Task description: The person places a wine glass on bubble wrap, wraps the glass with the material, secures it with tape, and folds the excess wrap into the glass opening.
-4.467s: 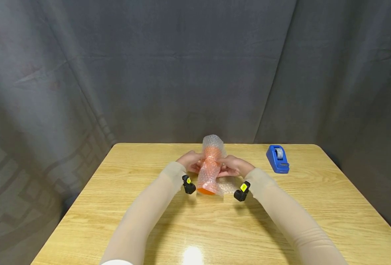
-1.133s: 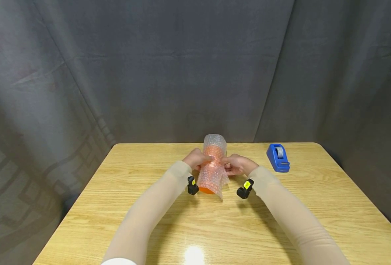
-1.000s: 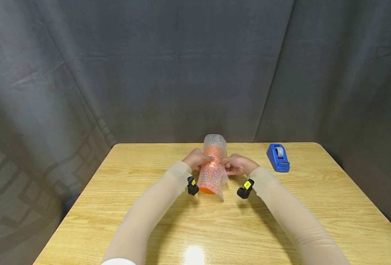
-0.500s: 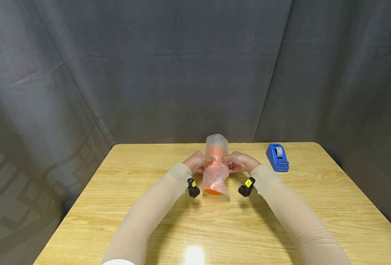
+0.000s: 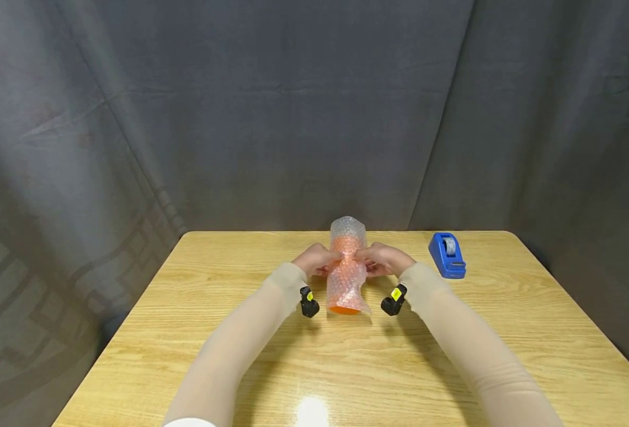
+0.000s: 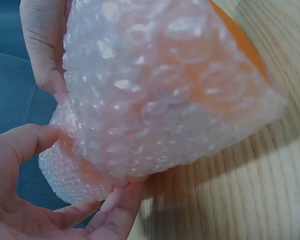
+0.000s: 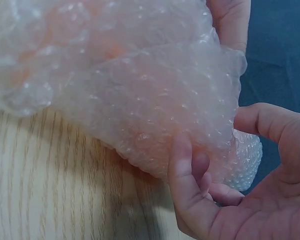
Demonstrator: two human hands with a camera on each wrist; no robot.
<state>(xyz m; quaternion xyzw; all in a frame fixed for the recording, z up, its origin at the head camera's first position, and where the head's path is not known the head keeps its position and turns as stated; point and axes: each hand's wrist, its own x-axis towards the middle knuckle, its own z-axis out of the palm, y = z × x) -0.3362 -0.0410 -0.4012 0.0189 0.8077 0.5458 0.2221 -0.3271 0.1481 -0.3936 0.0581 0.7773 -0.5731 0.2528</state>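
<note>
An orange object, narrower at its middle, lies wrapped in bubble wrap (image 5: 347, 281) near the table's far edge. Its open orange end (image 5: 344, 310) faces the near side, and its exact kind is hidden by the wrap. From the left, my left hand (image 5: 316, 260) grips the narrow middle, thumb on top and fingers (image 6: 122, 210) low on the side. My right hand (image 5: 386, 260) grips the same part from the right. In the right wrist view, its thumb and bent fingers (image 7: 182, 170) press the wrap's loose edge (image 7: 230, 75) against the bundle.
A blue tape dispenser (image 5: 447, 256) with a roll of clear tape stands to the right, near the table's far right corner. The wooden table (image 5: 271, 379) ends at grey curtains (image 5: 293, 118) behind and at both sides.
The wrap's flap, spread on the table to the right several seconds ago, now lies round the bundle. The bundle has turned and shifted slightly right, both hands still gripping it. The dispenser stays put.
</note>
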